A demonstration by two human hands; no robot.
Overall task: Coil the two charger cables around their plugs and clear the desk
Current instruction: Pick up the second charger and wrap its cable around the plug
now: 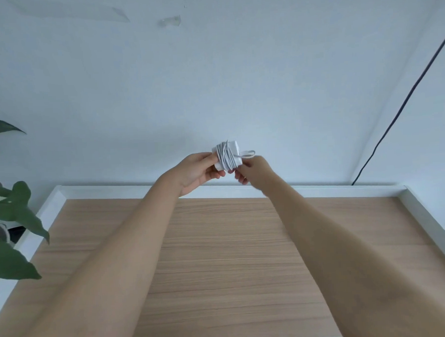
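The left hand (198, 169) grips the white plug (226, 156), light and rigid; the right hand (252, 170) pinches the soft cable (247, 154), which could slip loose.

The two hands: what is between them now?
In the head view, the white plug wrapped in its cable sits between the left hand and the right hand; both hold it.
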